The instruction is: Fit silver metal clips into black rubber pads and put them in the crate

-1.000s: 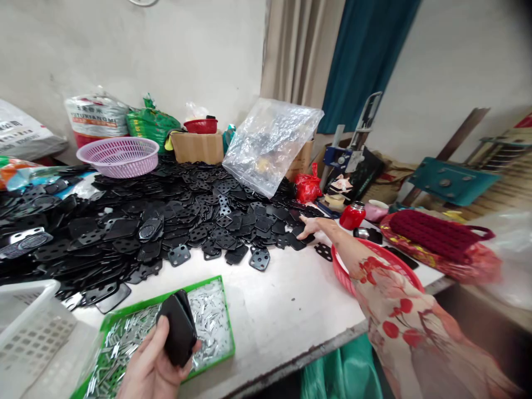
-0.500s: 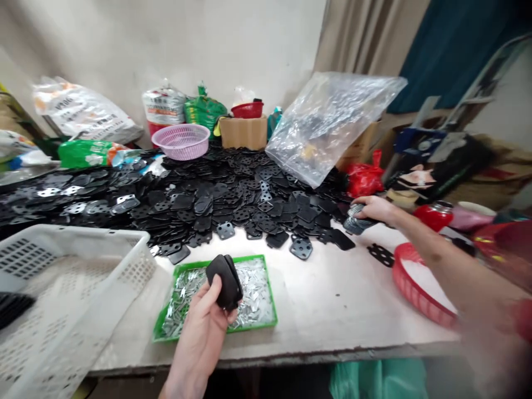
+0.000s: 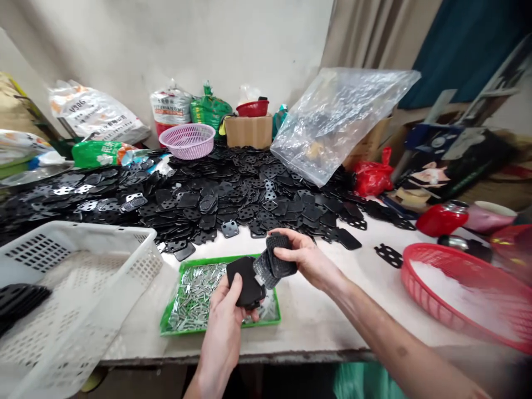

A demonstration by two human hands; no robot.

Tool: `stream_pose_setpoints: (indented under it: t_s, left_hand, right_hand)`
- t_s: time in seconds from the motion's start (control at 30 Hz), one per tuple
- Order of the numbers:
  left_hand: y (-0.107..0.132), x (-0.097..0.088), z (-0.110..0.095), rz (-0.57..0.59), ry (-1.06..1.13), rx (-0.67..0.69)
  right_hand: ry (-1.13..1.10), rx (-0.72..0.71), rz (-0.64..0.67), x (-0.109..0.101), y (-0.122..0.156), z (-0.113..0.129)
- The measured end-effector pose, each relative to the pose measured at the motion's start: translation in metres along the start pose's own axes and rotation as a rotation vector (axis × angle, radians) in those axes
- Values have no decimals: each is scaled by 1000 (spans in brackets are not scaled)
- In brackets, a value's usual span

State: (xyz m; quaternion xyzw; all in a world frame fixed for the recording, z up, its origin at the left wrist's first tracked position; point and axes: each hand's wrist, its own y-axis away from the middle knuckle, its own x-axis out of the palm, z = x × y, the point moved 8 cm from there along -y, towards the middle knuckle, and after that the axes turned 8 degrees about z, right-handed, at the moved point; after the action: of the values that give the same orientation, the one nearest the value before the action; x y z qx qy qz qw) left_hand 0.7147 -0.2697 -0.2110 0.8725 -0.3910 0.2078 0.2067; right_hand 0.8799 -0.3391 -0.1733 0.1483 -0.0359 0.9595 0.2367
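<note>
Two full hands — left hand (image 3: 225, 328), black plate (image 3: 245, 282), right hand (image 3: 310, 260), ridged black pad (image 3: 281, 256), over a green tray (image 3: 187, 331)

Free tabletop (image 3: 328, 318) stretches between the green tray (image 3: 218, 331) and red basket (image 3: 424, 293).

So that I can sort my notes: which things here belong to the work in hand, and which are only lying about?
In use: left hand holding a black pad; right hand holding a ridged black pad; green tray of metal strips; pile of black plates.

Apparently lying about: pink basket; red basket; clear plastic bag; cardboard box.
</note>
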Motion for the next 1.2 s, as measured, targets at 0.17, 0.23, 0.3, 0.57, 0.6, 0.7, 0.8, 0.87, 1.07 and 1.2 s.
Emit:
stream_pose_setpoints:
  t_s: [0.17,0.23,0.3,0.57,0.6,0.7,0.8,0.87,1.07,1.2]
  left_hand:
    - [3,1,-1,-17,32,5]
    - [4,1,-3,-11,22,14]
    - [4,0,-5,-14,7,23]
    - [1,-3,-6,-19,28,32]
    - [1,-3,-6,-15,41,35]
    - [0,-4,-5,-9,83,23]
    - [-2,-8,-3,-21,96,8]
    - [-3,-9,-2,-25,93,6]
    - [-3,2,-2,74,33,-42]
    - [0,9,-2,153,-33,-73]
  right_hand:
    - [23,-62,-56,18,-3,-15]
    - [44,-79,-72,22,-3,-18]
    - [60,-83,-67,27,-2,-21]
    - [92,-92,-27,35,-3,-24]
    - [87,-109,-45,34,-3,-23]
    - [57,-191,-161,22,-3,-17]
    - [27,-317,-283,10,3,-5]
    - [18,-402,-309,7,8,6]
    - [267,-244,-59,33,5,18]
    - [517,-137,60,47,0,17]
